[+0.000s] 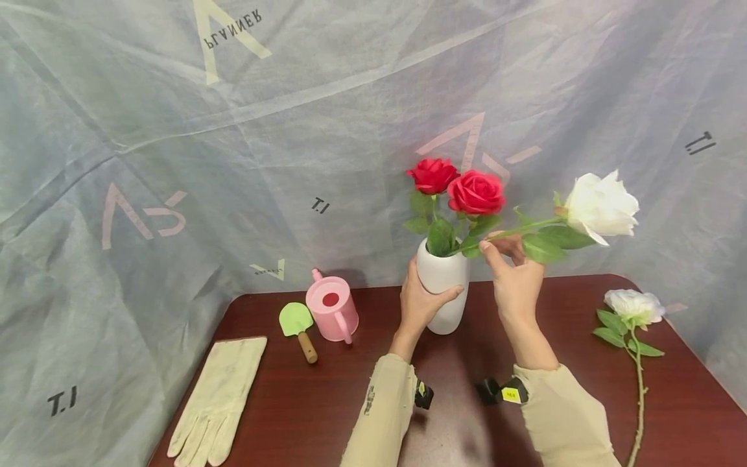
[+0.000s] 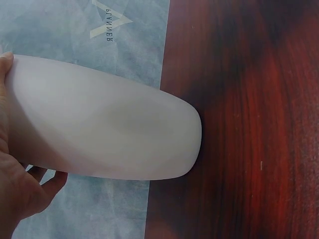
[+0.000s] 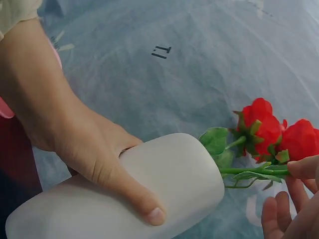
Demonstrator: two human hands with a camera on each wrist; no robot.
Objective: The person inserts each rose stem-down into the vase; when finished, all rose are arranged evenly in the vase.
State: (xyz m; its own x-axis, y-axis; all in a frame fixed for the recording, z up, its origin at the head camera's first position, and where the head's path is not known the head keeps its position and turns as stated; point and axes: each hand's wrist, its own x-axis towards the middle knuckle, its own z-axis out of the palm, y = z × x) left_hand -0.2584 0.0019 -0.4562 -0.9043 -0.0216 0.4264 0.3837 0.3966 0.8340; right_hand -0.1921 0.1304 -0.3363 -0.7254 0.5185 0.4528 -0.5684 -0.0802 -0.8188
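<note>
A tall white vase point(image 1: 448, 311) stands on the table, and my left hand point(image 1: 415, 306) grips its side with the thumb across the front. Two red roses, a left one point(image 1: 432, 176) and a right one point(image 1: 476, 192), stand in the vase with green leaves at its mouth. To the right of the vase, my right hand point(image 1: 518, 285) pinches the green stem of a white rose point(image 1: 601, 206). That stem slants, its lower end at the vase's mouth and its bloom out to the right. In the right wrist view, leaves partly hide where the stem enters.
A second white rose point(image 1: 633, 307) lies at the table's right side. To the left are a pink watering can point(image 1: 344, 318), a green trowel point(image 1: 296, 319) with a wooden handle, and a cream glove point(image 1: 224, 383). Grey printed cloth point(image 1: 350, 130) hangs behind the table.
</note>
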